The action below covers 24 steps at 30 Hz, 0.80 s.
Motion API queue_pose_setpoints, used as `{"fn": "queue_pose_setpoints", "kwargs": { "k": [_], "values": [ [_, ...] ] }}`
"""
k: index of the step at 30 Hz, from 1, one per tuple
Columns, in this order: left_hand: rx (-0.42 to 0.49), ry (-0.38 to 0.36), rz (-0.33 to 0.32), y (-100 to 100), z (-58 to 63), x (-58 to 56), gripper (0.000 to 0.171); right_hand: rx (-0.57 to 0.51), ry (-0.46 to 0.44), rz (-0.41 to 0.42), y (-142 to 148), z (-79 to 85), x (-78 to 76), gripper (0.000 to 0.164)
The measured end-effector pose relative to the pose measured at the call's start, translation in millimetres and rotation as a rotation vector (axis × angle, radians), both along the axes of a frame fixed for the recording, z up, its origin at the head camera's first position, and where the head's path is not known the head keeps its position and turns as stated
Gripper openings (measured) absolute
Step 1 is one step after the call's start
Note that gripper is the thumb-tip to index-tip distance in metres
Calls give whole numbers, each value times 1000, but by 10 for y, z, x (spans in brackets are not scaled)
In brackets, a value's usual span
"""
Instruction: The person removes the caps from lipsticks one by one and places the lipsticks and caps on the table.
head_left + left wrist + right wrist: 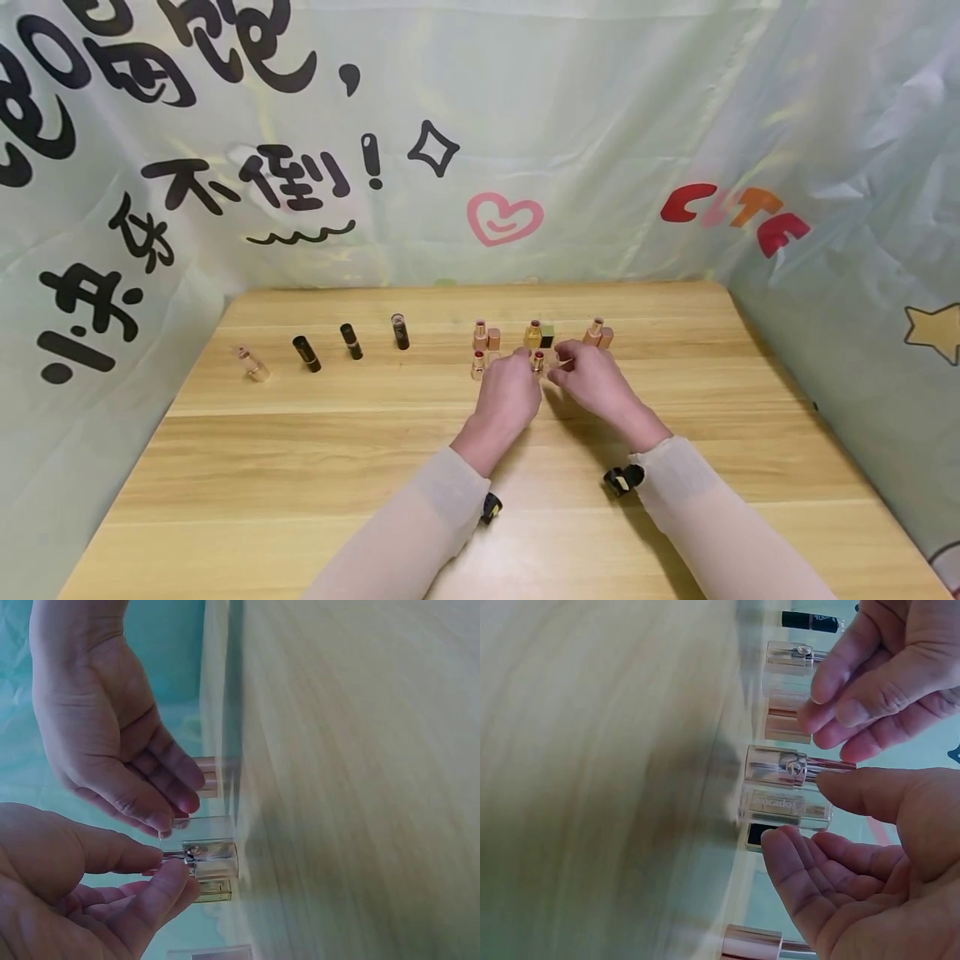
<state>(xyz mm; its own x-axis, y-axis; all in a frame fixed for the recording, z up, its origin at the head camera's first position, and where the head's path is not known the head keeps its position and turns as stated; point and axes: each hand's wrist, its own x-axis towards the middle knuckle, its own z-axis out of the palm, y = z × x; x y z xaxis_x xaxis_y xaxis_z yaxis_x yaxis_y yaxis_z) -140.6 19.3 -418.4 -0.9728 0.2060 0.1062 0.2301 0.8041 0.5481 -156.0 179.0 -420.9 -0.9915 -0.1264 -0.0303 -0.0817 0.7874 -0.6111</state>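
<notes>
My left hand [510,390] is beside a red lipstick [537,361] standing upright in a clear base; its fingertips are right at the lipstick's bare tube. In the right wrist view the left fingers [889,697] are loosely bent, with nothing visible gripped. My right hand [596,379] is on the lipstick's other side, thumb and fingers spread about a clear cap [784,806] with pale lettering, standing on the table. The right thumb overlaps the lipstick tube [776,765] in that view. Behind stand a gold lipstick [533,335] and its black-and-gold cap [547,336].
Left of my hands stand an uncapped rose-gold lipstick [481,335] with its cap [493,338], and a clear-based lipstick [477,366]. Another rose-gold lipstick [594,332] stands at the right. Farther left are several capped lipsticks, including a black one [307,354]. A printed curtain [600,125] borders the wooden table [300,467].
</notes>
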Motion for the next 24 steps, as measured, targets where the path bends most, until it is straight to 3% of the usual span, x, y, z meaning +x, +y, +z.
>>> {"fn": "queue_pose_setpoints", "kwargs": {
  "k": [4,7,13,18,21,24],
  "values": [
    [21,-12,-3,-44,16,31,36,19,12,-23,-4,37,23,48],
    [74,-44,3,-135,92,93,40,37,92,-50,-41,91,71,47],
    [157,-33,16,-550,274,230,21,-31,435,-51,-349,205,181,29],
    [227,36,110,-1002,352,274,10,-190,674,53,-791,217,196,12],
    [258,80,175,-1247,340,252,9,-267,714,117,-1077,197,177,7],
    [299,83,252,-1497,318,222,13,-325,635,145,-1375,162,155,7]
  ]
}}
